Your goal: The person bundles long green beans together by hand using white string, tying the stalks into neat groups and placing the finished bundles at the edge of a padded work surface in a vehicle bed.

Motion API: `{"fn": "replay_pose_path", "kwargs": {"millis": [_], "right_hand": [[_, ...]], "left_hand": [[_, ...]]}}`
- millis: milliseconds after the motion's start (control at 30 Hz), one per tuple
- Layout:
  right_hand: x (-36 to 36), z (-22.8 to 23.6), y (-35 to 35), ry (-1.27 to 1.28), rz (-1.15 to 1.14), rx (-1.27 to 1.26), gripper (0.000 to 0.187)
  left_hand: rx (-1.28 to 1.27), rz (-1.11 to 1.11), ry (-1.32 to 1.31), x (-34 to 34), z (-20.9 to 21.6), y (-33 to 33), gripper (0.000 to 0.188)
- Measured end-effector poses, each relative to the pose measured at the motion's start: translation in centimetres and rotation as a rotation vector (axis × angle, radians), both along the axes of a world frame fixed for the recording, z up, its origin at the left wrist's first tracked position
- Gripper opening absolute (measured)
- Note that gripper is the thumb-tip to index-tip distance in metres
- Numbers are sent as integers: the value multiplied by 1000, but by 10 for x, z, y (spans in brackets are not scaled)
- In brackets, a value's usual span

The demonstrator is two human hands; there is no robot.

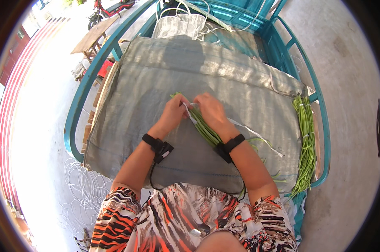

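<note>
A slim bunch of long green stalks [206, 131], perhaps long beans or garlic scapes, lies slantwise on the grey woven sheet [156, 67]. My left hand [173, 111] closes around its upper end, with a white tie strip [191, 115] wrapped at the fingers. Close beside it, my right hand [211, 111] pinches the strip just above the stalks. The lower end of the bunch passes under my right wrist. To the right of that forearm, another length of white strip [257, 135] trails across the sheet. Fingertips are partly hidden.
A larger tied bundle of green stalks [305, 143] hangs over the sheet's right edge. Teal metal rails [78, 105] flank the sheet. White baskets [177, 26] stand in the cart bed beyond. Loose white cord [85, 185] lies on the ground at left. Stray stalks [278, 176] lie near my right elbow.
</note>
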State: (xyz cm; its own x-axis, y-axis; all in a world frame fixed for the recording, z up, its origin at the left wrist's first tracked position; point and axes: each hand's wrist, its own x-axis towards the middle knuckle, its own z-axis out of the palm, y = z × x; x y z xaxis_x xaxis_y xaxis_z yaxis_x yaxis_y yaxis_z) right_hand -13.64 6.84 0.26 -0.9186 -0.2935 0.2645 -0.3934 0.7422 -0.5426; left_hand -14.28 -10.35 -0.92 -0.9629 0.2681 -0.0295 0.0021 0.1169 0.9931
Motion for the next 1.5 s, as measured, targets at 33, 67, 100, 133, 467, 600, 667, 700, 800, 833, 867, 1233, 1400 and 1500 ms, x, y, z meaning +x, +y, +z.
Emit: {"fn": "replay_pose_path", "kwargs": {"millis": [33, 67, 100, 133, 467, 600, 667, 700, 800, 833, 867, 1233, 1400, 1500], "right_hand": [[1, 3, -2, -4, -1, -1, 14], [3, 6, -3, -57, -23, -30, 13], [4, 7, -4, -109, -45, -60, 11], [3, 3, -4, -111, -48, -62, 11], [10, 8, -15, 102, -36, -40, 17], [7, 1, -11, 60, 6, -94, 13], [7, -1, -12, 41, -10, -117, 12], [8, -1, -13, 23, -25, -141, 10], [10, 1, -18, 9, -55, -164, 9], [10, -1, -19, 9, -55, -164, 9], [10, -2, -19, 21, -64, -159, 9], [14, -13, -22, 21, -116, -141, 8], [14, -11, -24, 12, -130, -146, 8], [14, -12, -24, 26, -139, -149, 8]], "left_hand": [[-1, -1, -4, -1, -2, 0, 6], [25, 14, -32, -1, -2, 0, 6], [50, 30, -60, -2, -3, 1, 6], [47, 27, -62, -2, -3, 1, 6], [66, 7, -31, -2, -5, 1, 5], [52, -22, 30, -2, -5, 0, 6], [23, -4, 31, 0, -2, 2, 4], [-7, 15, 34, 1, -1, 2, 5], [10, 24, -25, 0, 0, -1, 11], [10, 24, -24, 1, 0, -2, 11], [-44, 26, -9, 2, 4, -1, 13], [-39, 525, 79, -1, 3, -8, 20], [-356, 176, 388, 11, -1, 2, 18], [-446, 191, 404, 10, -2, 5, 17]]}}
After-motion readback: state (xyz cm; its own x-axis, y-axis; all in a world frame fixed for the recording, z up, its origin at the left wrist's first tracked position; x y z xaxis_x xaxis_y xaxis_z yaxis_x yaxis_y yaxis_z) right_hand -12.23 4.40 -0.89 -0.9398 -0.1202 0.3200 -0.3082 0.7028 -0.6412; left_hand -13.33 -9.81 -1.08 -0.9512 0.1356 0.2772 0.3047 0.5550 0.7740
